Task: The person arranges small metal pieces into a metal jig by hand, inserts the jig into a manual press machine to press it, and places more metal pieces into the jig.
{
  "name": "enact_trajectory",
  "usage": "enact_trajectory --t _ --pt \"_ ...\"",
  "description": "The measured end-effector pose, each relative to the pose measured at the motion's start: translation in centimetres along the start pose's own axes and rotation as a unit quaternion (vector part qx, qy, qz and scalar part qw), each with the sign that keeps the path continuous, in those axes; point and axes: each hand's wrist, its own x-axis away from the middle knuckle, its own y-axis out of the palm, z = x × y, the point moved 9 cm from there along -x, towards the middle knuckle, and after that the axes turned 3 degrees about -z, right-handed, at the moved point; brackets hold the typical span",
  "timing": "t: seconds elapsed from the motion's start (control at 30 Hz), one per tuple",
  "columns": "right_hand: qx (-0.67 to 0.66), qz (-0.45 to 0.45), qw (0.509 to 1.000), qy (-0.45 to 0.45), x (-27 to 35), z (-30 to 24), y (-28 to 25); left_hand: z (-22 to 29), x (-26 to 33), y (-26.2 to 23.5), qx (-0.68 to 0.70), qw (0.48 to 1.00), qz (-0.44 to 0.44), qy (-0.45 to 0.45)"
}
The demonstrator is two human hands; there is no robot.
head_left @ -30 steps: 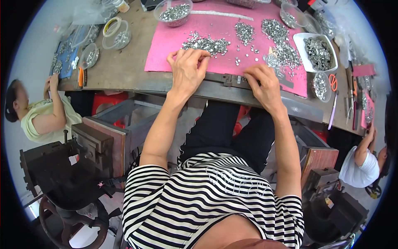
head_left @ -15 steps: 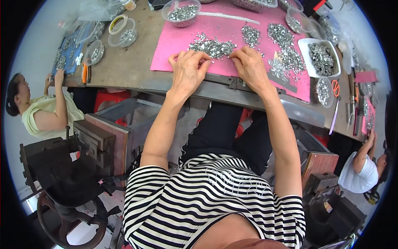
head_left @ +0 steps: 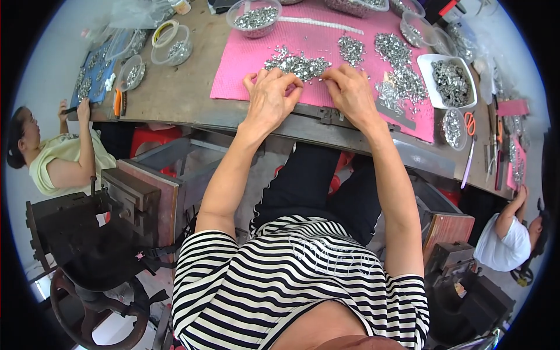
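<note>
— Where do the hands sit?
— Left hand [head_left: 269,96] and right hand [head_left: 349,90] rest on the mat [head_left: 245,70], touching the near side of a pile of small metal parts [head_left: 297,64].
— And around?
— A bowl [head_left: 255,16] lies far, a tray [head_left: 452,81] right, on the surface [head_left: 175,99].

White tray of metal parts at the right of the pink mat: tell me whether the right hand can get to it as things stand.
Probably yes. The right hand rests on the pink mat; only low piles of metal parts lie between it and the white tray.

Bright, even daylight, soft shadows, sharp centre, strong fisheye bending and black vignette at edges.
</note>
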Motion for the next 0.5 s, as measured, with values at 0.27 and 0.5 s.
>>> enact_trajectory --t 0.27,0.5 --pt "0.031 -0.020 0.999 -0.011 0.5 0.0 -0.3 -1.2 0.3 -1.2 0.066 0.997 0.023 -0.022" --pt "-0.056 -0.009 0.998 0.033 0.9 1.1 -0.4 -0.3 0.3 -0.6 -0.027 0.999 0.027 -0.004"
